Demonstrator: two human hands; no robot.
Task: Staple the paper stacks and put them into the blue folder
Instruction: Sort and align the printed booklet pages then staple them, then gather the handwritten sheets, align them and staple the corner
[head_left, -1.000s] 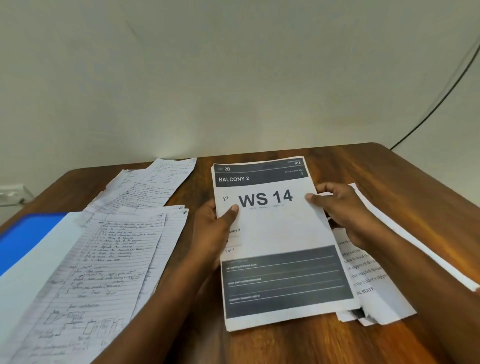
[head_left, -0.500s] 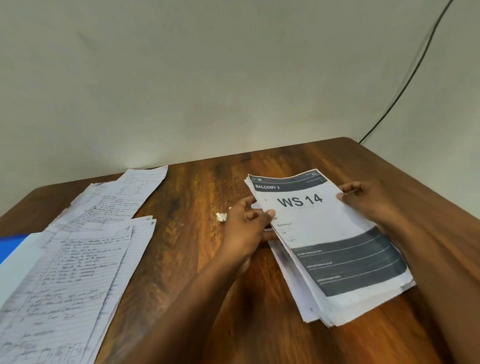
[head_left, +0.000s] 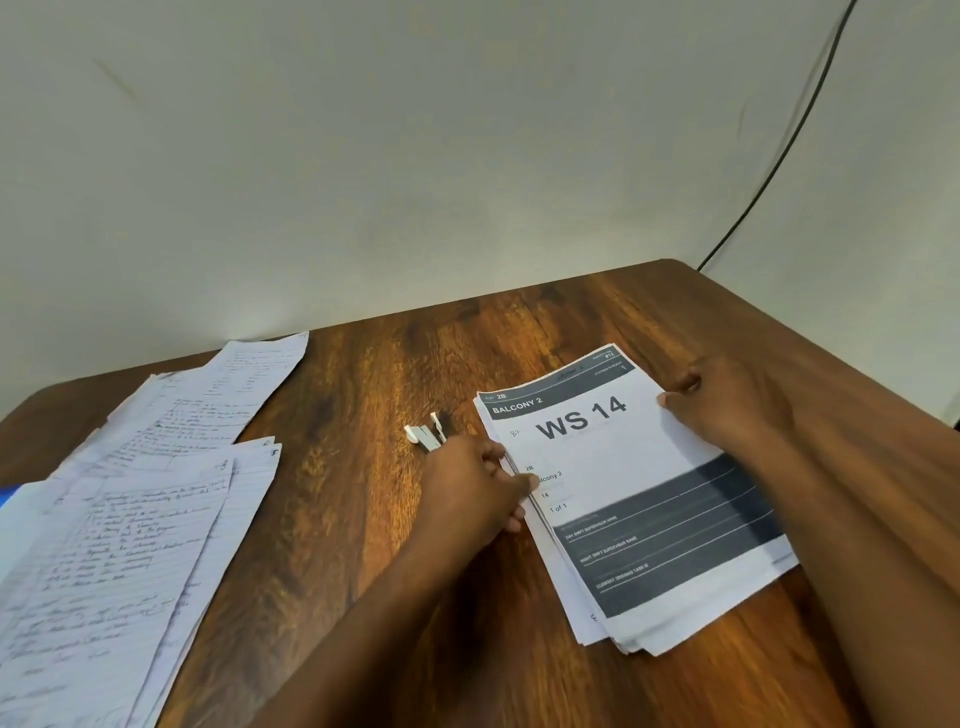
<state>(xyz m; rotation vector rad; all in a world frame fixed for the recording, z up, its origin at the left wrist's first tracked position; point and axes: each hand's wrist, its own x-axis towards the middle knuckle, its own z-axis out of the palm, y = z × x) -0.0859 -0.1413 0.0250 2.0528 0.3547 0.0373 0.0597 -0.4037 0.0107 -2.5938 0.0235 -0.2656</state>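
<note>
A printed paper stack (head_left: 623, 493) headed "WS 14" lies on the wooden table (head_left: 363, 519) at centre right. My left hand (head_left: 478, 488) grips its left edge, thumb on the top sheet. My right hand (head_left: 727, 405) holds the stack's upper right edge. A small white and grey stapler (head_left: 428, 434) lies on the table just beyond my left hand, partly hidden by it. A sliver of the blue folder (head_left: 6, 496) shows at the far left edge, mostly covered by papers.
Handwritten lined sheets (head_left: 119, 561) cover the left of the table, with another handwritten stack (head_left: 218, 400) behind them. A black cable (head_left: 779, 156) runs down the wall at the back right corner. The table's far edge meets the wall.
The printed stack has been gathered and laid down at the right side of the table. The view has swung right, so the blue folder is almost out of sight. The stapler has come into view.
</note>
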